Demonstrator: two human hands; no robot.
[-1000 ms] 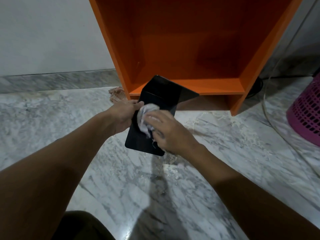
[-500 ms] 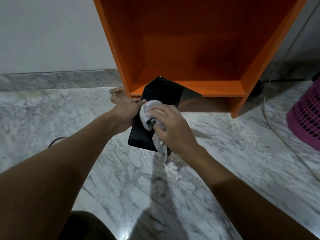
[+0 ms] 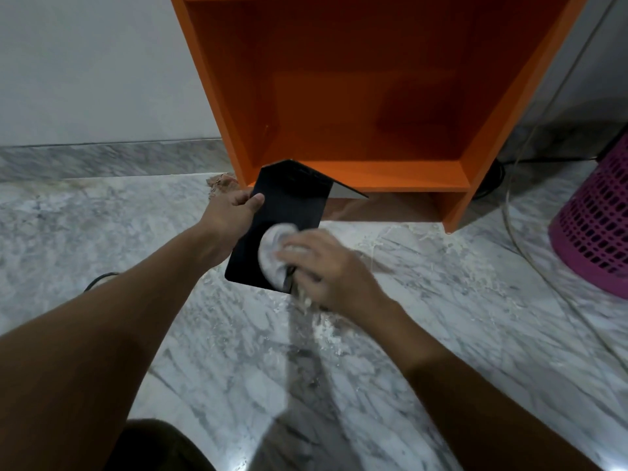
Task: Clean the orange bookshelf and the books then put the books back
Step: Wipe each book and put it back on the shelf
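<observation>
One black book (image 3: 292,205), likely light, stiff and slick, suits an edge hold: fingers of the left hand (image 3: 227,215) pinch its side, those of the right hand (image 3: 326,270) clutch a cloth (image 3: 270,249).

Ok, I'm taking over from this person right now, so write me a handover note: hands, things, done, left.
Left hand grips the black book by its left edge, in front of the orange bookshelf.
Right hand holds a white cloth against the lower cover.
Done: the shelf compartment in view holds no books; whether it is wiped, cannot tell.
Left: finish wiping this book, put it back. Other books are not in view.
</observation>
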